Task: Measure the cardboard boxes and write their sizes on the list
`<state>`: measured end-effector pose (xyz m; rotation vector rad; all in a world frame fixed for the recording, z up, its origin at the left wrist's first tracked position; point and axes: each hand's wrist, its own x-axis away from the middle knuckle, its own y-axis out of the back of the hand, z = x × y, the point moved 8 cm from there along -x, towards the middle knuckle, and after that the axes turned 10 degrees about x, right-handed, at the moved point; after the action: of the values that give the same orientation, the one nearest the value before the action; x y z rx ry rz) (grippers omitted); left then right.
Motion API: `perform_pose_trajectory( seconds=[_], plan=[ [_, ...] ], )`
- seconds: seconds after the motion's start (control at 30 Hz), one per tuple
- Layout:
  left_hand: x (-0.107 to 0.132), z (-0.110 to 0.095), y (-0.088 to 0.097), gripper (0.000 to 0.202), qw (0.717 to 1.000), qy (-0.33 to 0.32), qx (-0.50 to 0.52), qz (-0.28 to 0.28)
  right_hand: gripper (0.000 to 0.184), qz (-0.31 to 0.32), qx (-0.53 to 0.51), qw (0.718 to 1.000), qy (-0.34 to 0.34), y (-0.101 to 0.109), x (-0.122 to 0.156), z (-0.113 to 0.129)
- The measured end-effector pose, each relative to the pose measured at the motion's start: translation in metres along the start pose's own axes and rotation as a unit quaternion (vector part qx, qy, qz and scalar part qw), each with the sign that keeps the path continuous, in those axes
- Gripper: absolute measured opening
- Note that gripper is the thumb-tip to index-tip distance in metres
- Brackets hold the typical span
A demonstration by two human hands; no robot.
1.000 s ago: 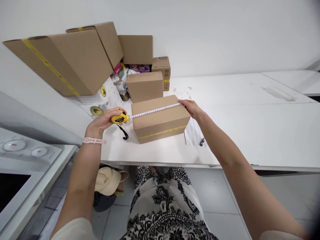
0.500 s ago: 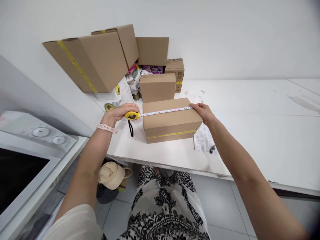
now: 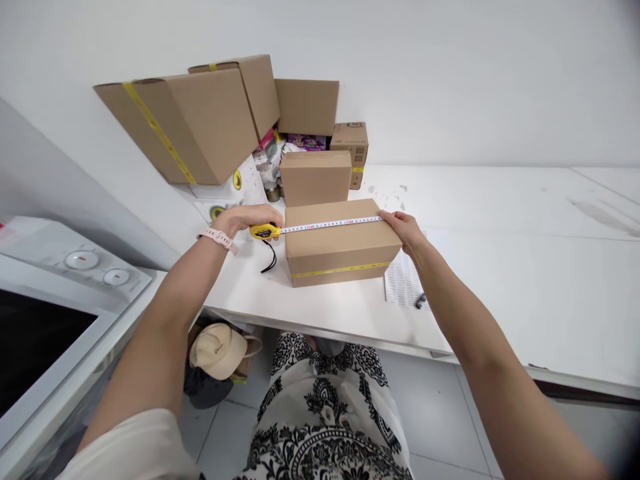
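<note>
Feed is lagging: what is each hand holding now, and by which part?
Left hand grips the tape measure by its case; right hand holds the blade by its end, at the right edge of the box.

My tape measure (image 3: 264, 231) is yellow, its blade (image 3: 330, 225) white; the box (image 3: 340, 243) is brown, yellow-striped; below the box, my skirt (image 3: 325, 413) is black-and-white patterned.

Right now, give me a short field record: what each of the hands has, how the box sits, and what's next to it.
left hand: grips yellow tape measure at the box's left end
right hand: holds tape blade end at the box's right edge
tape blade: stretched along the box top
box: closed, yellow band on front, on white table
right of box: printed sheet
behind: more cardboard boxes
</note>
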<state>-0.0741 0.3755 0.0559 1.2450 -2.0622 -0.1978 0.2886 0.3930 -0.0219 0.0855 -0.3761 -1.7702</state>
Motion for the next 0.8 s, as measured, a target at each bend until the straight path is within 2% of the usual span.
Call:
perform_pose_trajectory(
  seconds=[0.23, 0.5, 0.67, 0.8],
  plan=[
    [0.006, -0.013, -0.006, 0.01, 0.998, 0.023, -0.063, -0.003, 0.045, 0.006, -0.012, 1.0, -0.003, 0.0, 0.001, -0.001],
    [0.004, -0.008, -0.005, 0.007, 0.997, 0.043, -0.068, -0.008, 0.042, 0.005, -0.023, 1.0, -0.011, 0.0, 0.002, -0.002],
    [0.002, -0.009, -0.003, 0.015, 0.996, 0.044, -0.08, 0.0, 0.029, 0.069, -0.11, 0.991, -0.037, -0.009, -0.002, -0.009],
    [-0.001, -0.008, -0.002, 0.021, 0.995, 0.037, -0.091, 0.005, 0.029, 0.107, -0.14, 0.984, -0.034, -0.016, -0.007, -0.011]
  ],
)
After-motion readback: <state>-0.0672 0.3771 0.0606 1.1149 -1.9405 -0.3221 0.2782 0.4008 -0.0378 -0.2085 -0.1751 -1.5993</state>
